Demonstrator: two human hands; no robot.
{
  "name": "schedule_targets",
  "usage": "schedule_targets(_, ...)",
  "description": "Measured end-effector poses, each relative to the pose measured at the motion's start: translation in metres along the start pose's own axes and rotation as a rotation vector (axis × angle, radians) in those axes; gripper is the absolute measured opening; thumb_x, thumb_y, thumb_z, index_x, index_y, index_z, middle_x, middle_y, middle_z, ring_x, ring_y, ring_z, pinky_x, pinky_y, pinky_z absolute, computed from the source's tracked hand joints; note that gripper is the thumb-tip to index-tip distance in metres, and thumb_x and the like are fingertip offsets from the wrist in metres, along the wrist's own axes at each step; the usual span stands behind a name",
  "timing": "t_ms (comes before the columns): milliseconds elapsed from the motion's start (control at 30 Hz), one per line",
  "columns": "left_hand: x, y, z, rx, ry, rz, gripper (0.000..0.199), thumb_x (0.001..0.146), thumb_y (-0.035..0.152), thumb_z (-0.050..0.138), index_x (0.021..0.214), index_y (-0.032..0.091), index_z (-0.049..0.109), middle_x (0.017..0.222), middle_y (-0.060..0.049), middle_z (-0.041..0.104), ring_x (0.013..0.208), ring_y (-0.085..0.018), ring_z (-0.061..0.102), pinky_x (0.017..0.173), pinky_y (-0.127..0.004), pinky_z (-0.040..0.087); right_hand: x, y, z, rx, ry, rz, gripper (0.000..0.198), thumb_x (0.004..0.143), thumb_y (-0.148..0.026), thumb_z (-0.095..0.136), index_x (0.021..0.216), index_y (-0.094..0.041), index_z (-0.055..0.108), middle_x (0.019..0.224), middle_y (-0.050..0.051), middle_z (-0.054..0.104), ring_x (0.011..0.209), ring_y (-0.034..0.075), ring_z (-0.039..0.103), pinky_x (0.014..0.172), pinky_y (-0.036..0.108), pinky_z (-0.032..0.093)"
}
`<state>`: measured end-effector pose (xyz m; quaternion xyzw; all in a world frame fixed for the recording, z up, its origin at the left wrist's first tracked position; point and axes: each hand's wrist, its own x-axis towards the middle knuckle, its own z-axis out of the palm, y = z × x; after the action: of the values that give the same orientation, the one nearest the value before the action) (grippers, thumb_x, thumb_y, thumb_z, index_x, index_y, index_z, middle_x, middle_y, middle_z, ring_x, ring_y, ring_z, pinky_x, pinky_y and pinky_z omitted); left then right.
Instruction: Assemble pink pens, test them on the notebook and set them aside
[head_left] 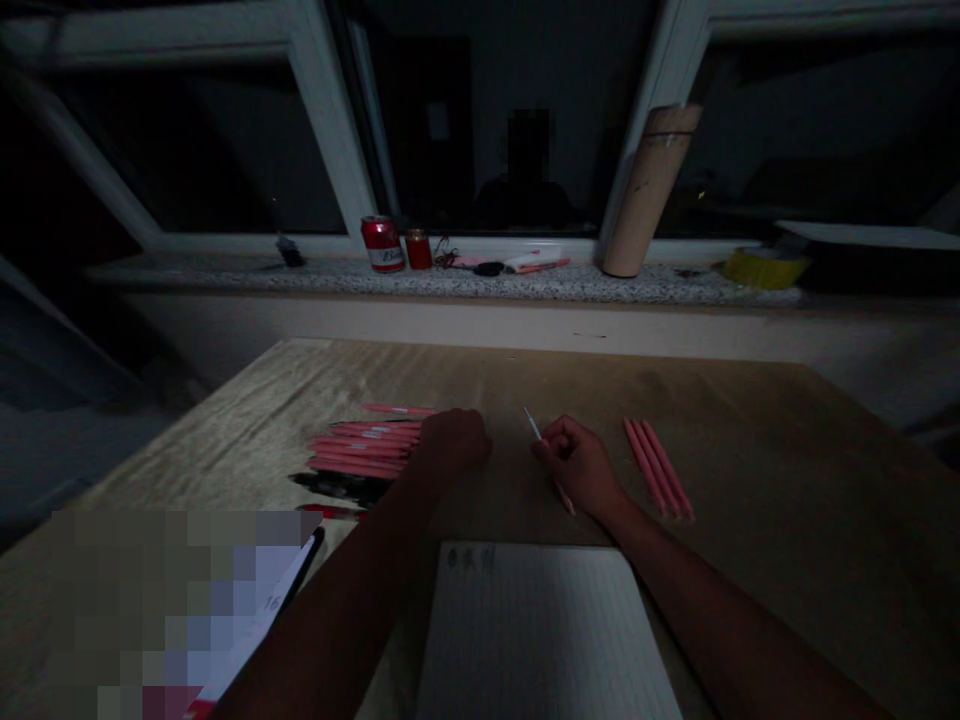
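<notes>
My right hand (pixel 581 465) pinches a slim pen (pixel 564 497) over the middle of the table; its thin whitish end points up and away, and its pink end shows below my fingers. To the left, my left hand (pixel 456 440) is closed, knuckles up, at the right ends of a pile of pink pens (pixel 367 450). What its fingers hold, if anything, is hidden. Dark pens (pixel 337 487) and a red pen (pixel 330 512) lie on the near side of the pile. Right of my right hand, 3 pink pens (pixel 658 468) lie side by side.
A lined notebook (pixel 540 630) lies in front of me on the table (pixel 750 440). At left is a partly blurred screen or booklet (pixel 255 620). Along the windowsill (pixel 330 280) stand a red can (pixel 382 245), a small red jar (pixel 418 250), a wooden-looking cylinder (pixel 651 190) and yellow tape (pixel 761 270).
</notes>
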<state>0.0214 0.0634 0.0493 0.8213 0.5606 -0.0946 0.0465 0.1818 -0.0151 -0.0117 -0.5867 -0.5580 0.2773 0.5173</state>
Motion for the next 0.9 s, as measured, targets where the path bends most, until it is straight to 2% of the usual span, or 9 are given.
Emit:
schedule_targets(233,0.002,-0.004,0.000,-0.009,0.036,-0.015,0.040,0.078,0.041,0.043,0.096,0.015,0.066,0.095,-0.018,0.067,0.088,-0.029,0.064,0.072,-0.037,0.048,0.000,-0.001,0.001,0.015,0.003,0.029,0.018,0.071,-0.034,0.060,0.069,-0.019,0.050,0.051,-0.005,0.050,0.042,0.008,0.040,0.042,0.020,0.027)
schedule_targets(367,0.000,-0.002,-0.010,-0.089,0.137,0.005,0.038,0.076,0.041,0.044,0.093,0.014,0.066,0.092,-0.016,0.067,0.084,-0.025,0.064,0.069,-0.032,0.047,-0.001,-0.003,0.000,0.010,-0.003,0.031,0.020,0.071,-0.035,0.060,0.067,-0.019,0.048,0.050,-0.005,0.049,0.042,0.008,0.040,0.042,0.020,0.027)
schedule_targets(500,-0.004,0.007,-0.018,-0.343,0.195,0.154,0.034,0.078,0.037,0.042,0.076,0.014,0.067,0.068,-0.008,0.067,0.069,-0.017,0.062,0.063,-0.024,0.045,-0.002,-0.006,-0.001,0.007,-0.018,0.029,0.019,0.071,-0.034,0.060,0.067,-0.019,0.048,0.049,-0.006,0.048,0.041,0.008,0.039,0.041,0.019,0.026)
schedule_targets(600,-0.002,0.013,-0.014,-0.575,0.206,0.250,0.037,0.079,0.040,0.042,0.067,0.013,0.064,0.049,-0.002,0.057,0.053,-0.013,0.056,0.054,-0.021,0.041,-0.003,-0.007,-0.001,0.020,-0.027,0.030,0.019,0.071,-0.034,0.060,0.066,-0.020,0.047,0.047,-0.006,0.047,0.040,0.007,0.038,0.041,0.019,0.026)
schedule_targets(733,0.007,0.015,0.001,-0.868,0.134,0.268,0.039,0.077,0.046,0.045,0.061,0.013,0.057,0.038,0.004,0.043,0.035,-0.008,0.043,0.039,-0.019,0.030,-0.004,-0.005,0.000,0.034,-0.040,0.023,0.020,0.071,-0.035,0.060,0.066,-0.020,0.047,0.050,-0.005,0.048,0.041,0.008,0.039,0.041,0.020,0.026)
schedule_targets(900,0.015,0.012,0.009,-1.033,0.044,0.245,0.034,0.075,0.045,0.049,0.062,0.014,0.055,0.035,0.006,0.039,0.030,-0.008,0.040,0.035,-0.018,0.028,-0.004,-0.002,0.000,0.039,-0.052,0.030,0.021,0.072,-0.035,0.059,0.067,-0.021,0.046,0.048,-0.006,0.046,0.041,0.008,0.038,0.041,0.020,0.025)
